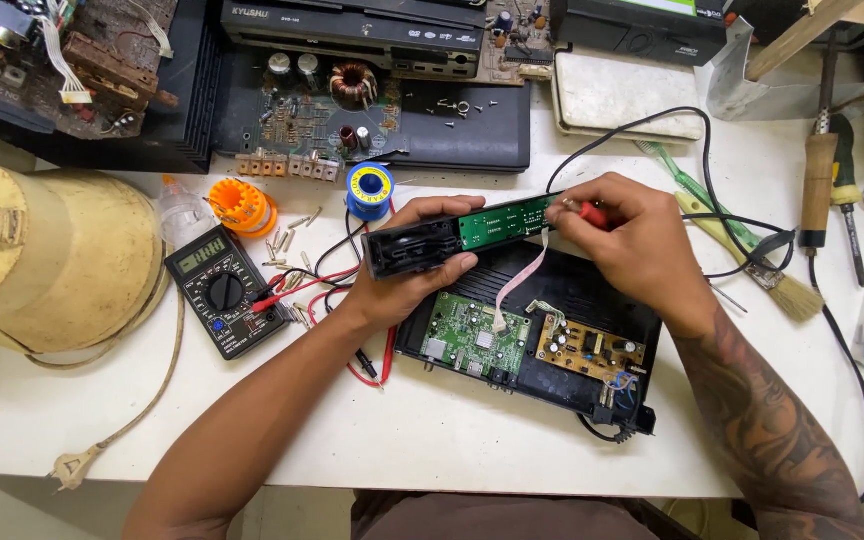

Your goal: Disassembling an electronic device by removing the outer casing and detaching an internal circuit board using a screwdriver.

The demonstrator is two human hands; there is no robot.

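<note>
My left hand (414,262) grips the left end of a black front panel (412,247) with a narrow green circuit board (505,220) along its back. My right hand (630,240) is closed on a red-handled screwdriver (589,212), its tip at the right end of that green board. Below the panel lies an open black set-top box (592,300) holding a green main board (475,336) and a brown power board (590,350). A pink ribbon cable (520,282) runs from the panel down to the main board.
A black multimeter (224,291) with red and black leads lies left of the box, by a blue solder spool (369,189) and an orange spool (242,205). A paintbrush (752,262), a wooden-handled soldering iron (818,180), open electronics at the back and a large beige housing (47,255) surround the white table (432,440).
</note>
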